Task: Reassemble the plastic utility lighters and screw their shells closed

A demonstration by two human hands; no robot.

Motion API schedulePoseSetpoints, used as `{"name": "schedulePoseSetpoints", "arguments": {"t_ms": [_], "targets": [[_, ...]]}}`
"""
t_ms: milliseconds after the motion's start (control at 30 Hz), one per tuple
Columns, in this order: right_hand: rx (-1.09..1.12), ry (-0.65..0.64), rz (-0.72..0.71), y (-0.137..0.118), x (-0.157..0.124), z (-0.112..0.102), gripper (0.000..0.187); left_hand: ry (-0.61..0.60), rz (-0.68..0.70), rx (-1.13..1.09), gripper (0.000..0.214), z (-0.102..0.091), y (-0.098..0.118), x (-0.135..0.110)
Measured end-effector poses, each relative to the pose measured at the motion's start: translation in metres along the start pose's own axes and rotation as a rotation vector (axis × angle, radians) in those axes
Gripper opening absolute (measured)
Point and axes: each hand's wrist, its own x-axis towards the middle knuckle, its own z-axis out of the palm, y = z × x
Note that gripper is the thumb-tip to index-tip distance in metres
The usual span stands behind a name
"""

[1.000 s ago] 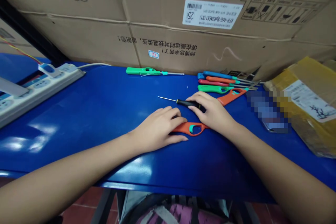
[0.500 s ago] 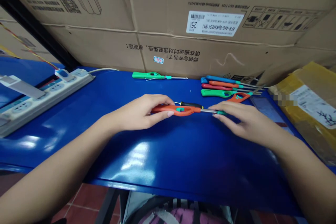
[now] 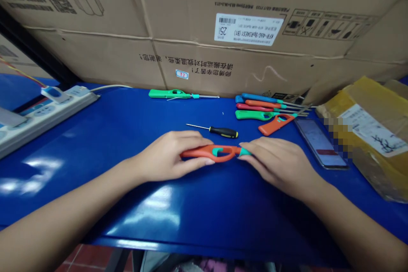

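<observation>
An orange long-nosed lighter (image 3: 213, 152) with a teal trigger and collar lies between my two hands above the blue table (image 3: 134, 131). My left hand (image 3: 168, 156) is closed round its handle end. My right hand (image 3: 280, 163) pinches the teal collar end, and its fingers hide the metal nozzle. Just behind the lighter, a small black-handled screwdriver (image 3: 219, 131) lies on the table with its thin shaft pointing left.
Several lighters (image 3: 261, 108) in blue, red, green and orange lie at the back right, a lone green one (image 3: 174, 94) at the back middle. A phone (image 3: 318, 142) and a yellow parcel (image 3: 369, 123) sit right, a power strip (image 3: 41, 112) left, cardboard boxes (image 3: 204, 29) behind.
One second ago my right hand lay on the screwdriver and the left pressed the lighter down. Both hands now hold the orange lighter, the right one closer in over the nozzle; the screwdriver lies free.
</observation>
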Motion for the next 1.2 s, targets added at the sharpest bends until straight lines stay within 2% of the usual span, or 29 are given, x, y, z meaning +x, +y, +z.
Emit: {"name": "schedulePoseSetpoints", "arguments": {"t_ms": [100,233,633,800,933,1067,1200], "targets": [[0.011,-0.040,-0.016,-0.009,0.000,0.000,0.024,0.034,0.027,-0.010,0.031,0.014,0.008,-0.002],[0.002,-0.017,-0.037,-0.010,-0.002,0.001,0.023,0.111,0.051,-0.027,0.029,0.024,0.012,-0.003],[0.083,-0.101,-0.042,-0.012,-0.007,0.006,0.030,0.035,0.039,-0.068,0.026,0.031,0.010,-0.001],[0.213,-0.160,0.038,-0.012,-0.007,0.013,0.027,0.011,0.019,-0.040,0.025,0.035,0.007,0.000],[0.324,-0.273,0.141,-0.010,-0.009,0.017,0.024,-0.078,-0.047,-0.013,0.030,0.034,0.003,0.003],[0.418,-0.396,0.199,-0.007,-0.007,0.012,0.021,-0.194,-0.078,-0.014,0.033,0.024,0.002,0.007],[0.331,-0.378,0.156,-0.014,-0.004,0.009,0.019,-0.235,-0.068,0.038,0.034,0.019,0.013,0.007]]}}
